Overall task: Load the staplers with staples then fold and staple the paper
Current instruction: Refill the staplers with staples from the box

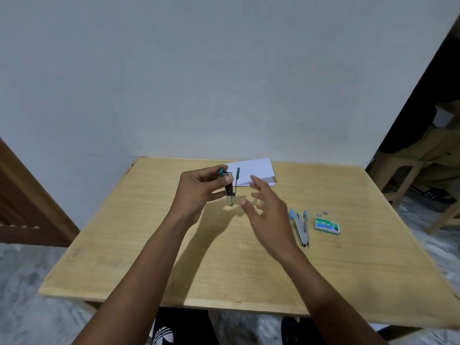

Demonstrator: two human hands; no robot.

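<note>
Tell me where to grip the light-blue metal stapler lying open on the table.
Grip: probably the hinged end nearest you of the light-blue metal stapler, taken from above by the free right hand; its splayed arms converge there.

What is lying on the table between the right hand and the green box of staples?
The blue stapler lies open there, on the table; the head view shows it.

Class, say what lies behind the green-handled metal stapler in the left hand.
Behind the green-handled metal stapler lies folded white paper, on the light wooden table. The stapler and left hand cover part of its left end.
</note>
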